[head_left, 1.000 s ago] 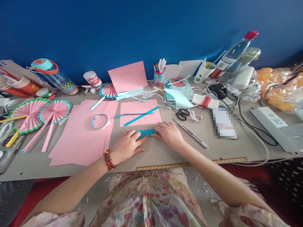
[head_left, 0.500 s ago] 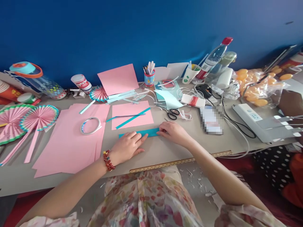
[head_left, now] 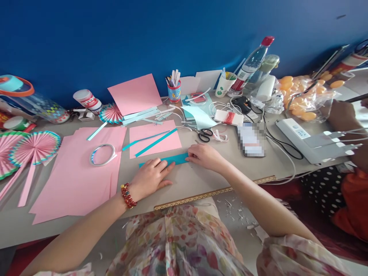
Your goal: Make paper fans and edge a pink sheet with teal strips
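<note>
A teal paper strip (head_left: 177,159) lies lengthwise on the table in front of me. My left hand (head_left: 150,175) rests over its left part, fingers stretched out and thumb apart, pressing on the paper. At the strip's right end, the bent fingers of my right hand (head_left: 205,157) are closed on the edge. Just beyond is a small pink paper sheet (head_left: 168,144) with two thin teal strips (head_left: 156,142) across it. Larger pink sheets (head_left: 71,184) are stacked to my left, and a roll of tape (head_left: 102,164) sits on them.
Scissors (head_left: 204,139) and a phone (head_left: 250,143) lie beyond my right hand. Folded paper fans (head_left: 36,147) are at the left. Along the wall stand a pen holder (head_left: 174,94), a paper cup (head_left: 224,86) and a bottle (head_left: 250,71). A power strip (head_left: 304,142) and another person's arm (head_left: 345,119) are at the right.
The view has shifted slightly, and another person's arm now shows at the right edge. Both my hands stay on the teal strip in much the same pose.
</note>
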A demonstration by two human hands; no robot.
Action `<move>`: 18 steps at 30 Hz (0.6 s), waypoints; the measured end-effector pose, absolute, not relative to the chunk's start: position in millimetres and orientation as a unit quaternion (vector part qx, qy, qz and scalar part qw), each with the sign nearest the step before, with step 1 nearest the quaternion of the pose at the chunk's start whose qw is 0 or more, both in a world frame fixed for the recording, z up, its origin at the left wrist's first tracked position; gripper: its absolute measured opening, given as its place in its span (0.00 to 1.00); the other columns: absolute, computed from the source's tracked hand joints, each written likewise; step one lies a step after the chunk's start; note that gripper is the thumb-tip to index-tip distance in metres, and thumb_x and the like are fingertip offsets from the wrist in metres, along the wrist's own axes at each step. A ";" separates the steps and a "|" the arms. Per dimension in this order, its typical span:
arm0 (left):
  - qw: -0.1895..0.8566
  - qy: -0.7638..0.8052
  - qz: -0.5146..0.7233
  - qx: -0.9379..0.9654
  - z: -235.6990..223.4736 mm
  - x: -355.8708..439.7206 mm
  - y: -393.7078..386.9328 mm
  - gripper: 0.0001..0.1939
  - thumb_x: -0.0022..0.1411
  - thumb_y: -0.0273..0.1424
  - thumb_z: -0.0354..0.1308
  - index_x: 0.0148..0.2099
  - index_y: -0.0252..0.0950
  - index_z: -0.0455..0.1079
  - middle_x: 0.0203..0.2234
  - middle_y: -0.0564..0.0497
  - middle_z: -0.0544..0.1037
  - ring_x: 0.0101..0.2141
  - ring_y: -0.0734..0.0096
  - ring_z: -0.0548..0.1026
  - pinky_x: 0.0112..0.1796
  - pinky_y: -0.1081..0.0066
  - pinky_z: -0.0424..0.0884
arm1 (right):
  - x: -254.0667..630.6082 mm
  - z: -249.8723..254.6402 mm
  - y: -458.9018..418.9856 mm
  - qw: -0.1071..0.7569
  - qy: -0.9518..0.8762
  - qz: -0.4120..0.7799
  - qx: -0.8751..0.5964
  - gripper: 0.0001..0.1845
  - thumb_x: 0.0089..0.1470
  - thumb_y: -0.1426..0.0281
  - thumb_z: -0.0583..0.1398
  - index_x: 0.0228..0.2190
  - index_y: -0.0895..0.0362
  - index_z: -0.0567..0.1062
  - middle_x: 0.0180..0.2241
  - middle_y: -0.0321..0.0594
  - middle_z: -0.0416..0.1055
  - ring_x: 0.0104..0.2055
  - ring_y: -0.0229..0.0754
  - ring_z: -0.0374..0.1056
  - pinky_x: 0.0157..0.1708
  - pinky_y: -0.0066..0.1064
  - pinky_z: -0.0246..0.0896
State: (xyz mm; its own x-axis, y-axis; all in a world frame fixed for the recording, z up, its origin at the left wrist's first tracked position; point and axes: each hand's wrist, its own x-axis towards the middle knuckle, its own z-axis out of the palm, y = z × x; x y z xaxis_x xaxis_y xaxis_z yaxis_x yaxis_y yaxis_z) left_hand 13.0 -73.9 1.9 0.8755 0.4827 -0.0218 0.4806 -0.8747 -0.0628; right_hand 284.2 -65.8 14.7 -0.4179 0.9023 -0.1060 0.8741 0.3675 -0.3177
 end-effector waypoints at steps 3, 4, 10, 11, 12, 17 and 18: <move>0.031 -0.251 0.024 -0.967 1.0 12.9 -74.0 0.33 0.69 0.52 0.43 0.68 0.37 0.58 0.44 0.43 0.72 0.42 0.57 0.67 0.42 0.62 0.63 | 285.2 11.2 -67.7 0.049 -0.829 0.158 -0.534 0.10 0.60 0.64 0.62 0.29 0.57 0.73 0.32 0.38 0.73 0.34 0.41 0.65 0.34 0.29 0.51; 0.032 -0.252 0.025 -0.967 1.0 12.9 -74.2 0.33 0.69 0.52 0.43 0.68 0.37 0.58 0.44 0.43 0.72 0.42 0.57 0.66 0.42 0.62 0.62 | 285.1 9.5 -69.3 0.052 -0.831 0.152 -0.533 0.10 0.61 0.64 0.62 0.30 0.57 0.73 0.32 0.38 0.73 0.35 0.41 0.65 0.35 0.30 0.51; 0.029 -0.252 0.028 -0.967 3.7 16.7 -74.6 0.34 0.69 0.53 0.43 0.68 0.38 0.58 0.44 0.44 0.71 0.42 0.58 0.65 0.41 0.62 0.62 | 280.1 1.6 -83.6 0.072 -0.815 0.094 -0.567 0.11 0.63 0.63 0.59 0.31 0.56 0.72 0.34 0.41 0.71 0.37 0.44 0.65 0.41 0.33 0.54; 0.027 -0.252 0.027 -0.967 4.6 17.9 -74.4 0.35 0.68 0.54 0.43 0.68 0.39 0.58 0.43 0.45 0.71 0.42 0.58 0.65 0.41 0.62 0.62 | 280.1 0.8 -85.4 0.082 -0.810 0.091 -0.573 0.11 0.63 0.63 0.59 0.31 0.56 0.72 0.34 0.41 0.71 0.38 0.45 0.65 0.41 0.33 0.55; 0.026 -0.252 0.026 -0.967 5.5 19.1 -74.2 0.35 0.68 0.54 0.43 0.68 0.40 0.57 0.42 0.45 0.70 0.41 0.58 0.65 0.40 0.62 0.62 | 280.9 0.2 -86.9 0.095 -0.806 0.091 -0.578 0.11 0.63 0.63 0.58 0.31 0.56 0.71 0.34 0.42 0.70 0.38 0.45 0.65 0.42 0.34 0.56; 0.020 -0.254 0.021 -0.967 8.6 22.2 -72.4 0.35 0.66 0.56 0.44 0.68 0.43 0.58 0.40 0.46 0.70 0.41 0.58 0.65 0.39 0.63 0.62 | 288.1 3.4 -99.6 0.186 -0.799 0.121 -0.559 0.07 0.63 0.68 0.56 0.40 0.56 0.72 0.38 0.43 0.71 0.41 0.45 0.67 0.44 0.35 0.61; 0.019 -0.254 0.019 -0.967 8.6 22.2 -72.1 0.35 0.65 0.56 0.45 0.68 0.44 0.58 0.40 0.46 0.70 0.41 0.58 0.65 0.39 0.63 0.62 | 287.2 4.8 -104.4 0.199 -0.800 0.118 -0.554 0.10 0.64 0.69 0.55 0.44 0.57 0.72 0.42 0.45 0.72 0.44 0.45 0.67 0.46 0.36 0.62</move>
